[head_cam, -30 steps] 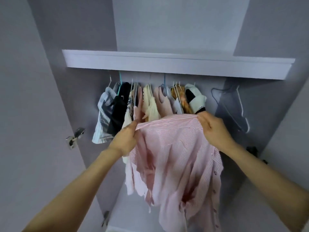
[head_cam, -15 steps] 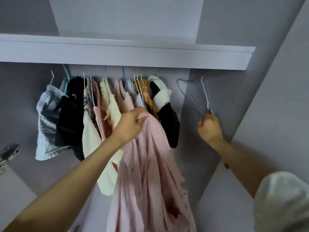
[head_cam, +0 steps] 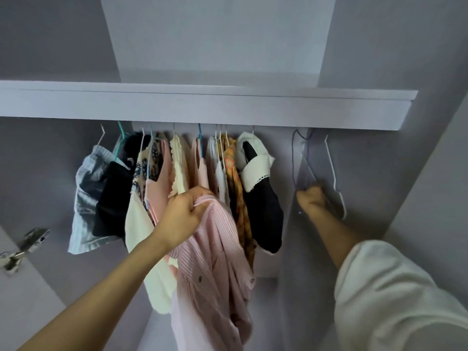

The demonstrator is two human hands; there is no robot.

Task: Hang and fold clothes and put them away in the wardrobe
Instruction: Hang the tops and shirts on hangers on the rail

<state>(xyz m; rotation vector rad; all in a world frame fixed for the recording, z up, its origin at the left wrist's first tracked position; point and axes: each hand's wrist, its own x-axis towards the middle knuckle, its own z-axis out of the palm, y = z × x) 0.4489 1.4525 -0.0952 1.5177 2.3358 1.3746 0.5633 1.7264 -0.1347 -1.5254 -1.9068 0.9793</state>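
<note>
A pink striped shirt [head_cam: 215,269] hangs down from my left hand [head_cam: 181,219], which grips its top edge in front of the hanging clothes. To the right, my right hand [head_cam: 312,201] grips the lower part of an empty wire hanger [head_cam: 304,160] that hangs under the wardrobe shelf [head_cam: 202,107]. A second, white empty hanger [head_cam: 335,178] hangs just right of that hand.
Several garments on hangers fill the rail's left and middle: a grey one [head_cam: 87,198], a black one [head_cam: 114,198], cream and pink tops [head_cam: 177,173], a plaid piece [head_cam: 235,186], a black-and-white one [head_cam: 260,188]. A metal door hinge [head_cam: 22,247] sits at left. The wardrobe's right wall [head_cam: 417,198] is close.
My right hand let go of the shirt and reached right to the empty hanger. The shirt now hangs bunched from my left hand alone. The view has shifted right and up.
</note>
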